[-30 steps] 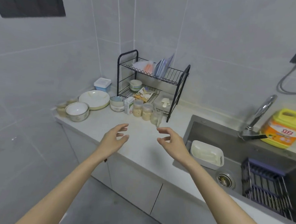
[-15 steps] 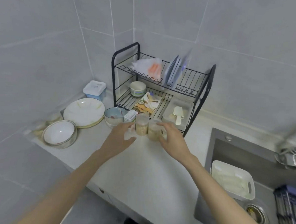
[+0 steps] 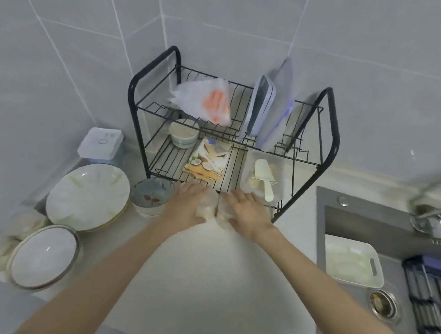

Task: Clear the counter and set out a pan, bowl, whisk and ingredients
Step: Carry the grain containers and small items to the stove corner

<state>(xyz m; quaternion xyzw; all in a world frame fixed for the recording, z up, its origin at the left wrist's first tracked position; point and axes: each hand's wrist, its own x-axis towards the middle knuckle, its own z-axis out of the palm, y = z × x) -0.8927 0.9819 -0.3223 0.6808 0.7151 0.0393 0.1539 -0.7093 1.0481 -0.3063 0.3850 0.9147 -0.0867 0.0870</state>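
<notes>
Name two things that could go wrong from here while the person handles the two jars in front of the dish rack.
1. The left hand and right hand each grip a jar. The left jar and right jar are side by side, so if lifted together they may knock and one could slip.
2. The blue bowl sits close beside the left hand, with stacked plates next to it. A sideways sweep might bump them.

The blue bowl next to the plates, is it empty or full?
Empty. The blue bowl stands upright, and its patterned inside shows bare, with nothing in it.
</notes>
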